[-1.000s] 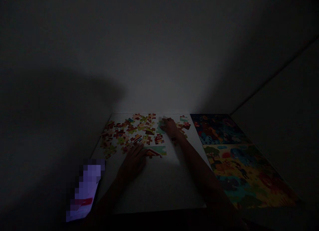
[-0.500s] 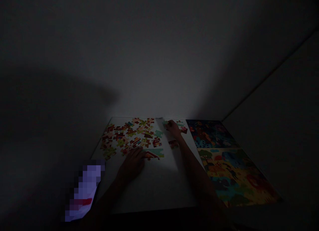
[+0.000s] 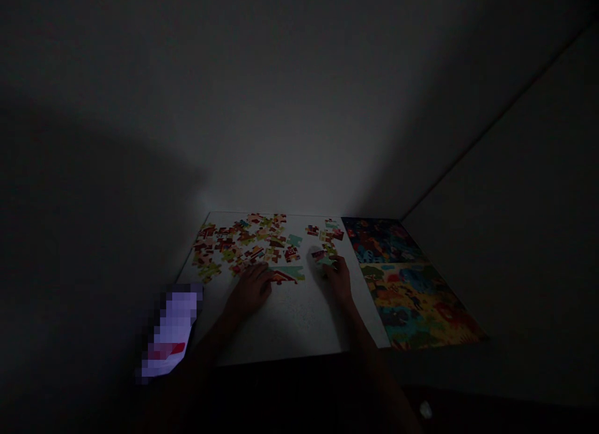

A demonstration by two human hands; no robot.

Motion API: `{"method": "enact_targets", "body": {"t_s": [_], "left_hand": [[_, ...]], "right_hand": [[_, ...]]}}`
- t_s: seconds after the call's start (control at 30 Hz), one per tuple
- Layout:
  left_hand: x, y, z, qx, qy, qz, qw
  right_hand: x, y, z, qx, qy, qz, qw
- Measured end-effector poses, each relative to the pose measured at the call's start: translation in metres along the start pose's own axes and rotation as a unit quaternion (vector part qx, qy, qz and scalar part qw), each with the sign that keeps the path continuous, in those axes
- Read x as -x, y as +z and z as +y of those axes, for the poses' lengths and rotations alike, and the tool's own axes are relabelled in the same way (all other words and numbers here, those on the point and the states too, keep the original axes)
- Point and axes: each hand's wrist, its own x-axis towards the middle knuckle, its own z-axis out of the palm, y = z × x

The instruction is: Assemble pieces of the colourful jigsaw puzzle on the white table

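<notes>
Two finished puzzles (image 3: 407,284) lie right of our scattered pieces (image 3: 243,244). Our left hand (image 3: 250,290) rests flat beside a joined section (image 3: 286,274); our right hand (image 3: 337,278) pinches one piece (image 3: 324,259).

Loose puzzle pieces (image 3: 243,244) lie at the table's (image 3: 294,322) far left; seemingly 2 finished puzzles (image 3: 402,284) right.

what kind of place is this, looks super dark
Probably a dim room at home, at a corner table used for puzzles. A white table stands against bare walls, with loose puzzle pieces scattered on it and finished colourful puzzles beside them.
</notes>
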Motion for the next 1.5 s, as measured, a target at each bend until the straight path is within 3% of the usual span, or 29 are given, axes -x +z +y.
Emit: {"method": "enact_targets", "body": {"t_s": [0.23,0.47,0.73,1.17,1.5], "left_hand": [[-0.001,-0.003,0.002,0.004,0.007,-0.001,1.0],[-0.002,-0.007,0.004,0.009,0.017,-0.015,1.0],[-0.001,-0.002,0.0,0.011,0.008,-0.026,1.0],[-0.002,-0.001,0.0,0.02,-0.004,-0.032,0.999],[-0.002,-0.001,-0.002,0.017,-0.002,-0.026,0.999]], "right_hand": [[0.007,0.008,-0.002,0.043,-0.024,0.015,0.999],[0.013,0.006,-0.009,0.068,-0.075,-0.071,0.992],[0.013,0.012,-0.003,0.154,-0.067,-0.072,0.983],[0.012,0.013,-0.001,0.205,-0.166,-0.071,0.962],[0.012,0.012,-0.003,0.281,-0.202,-0.086,0.934]]}}
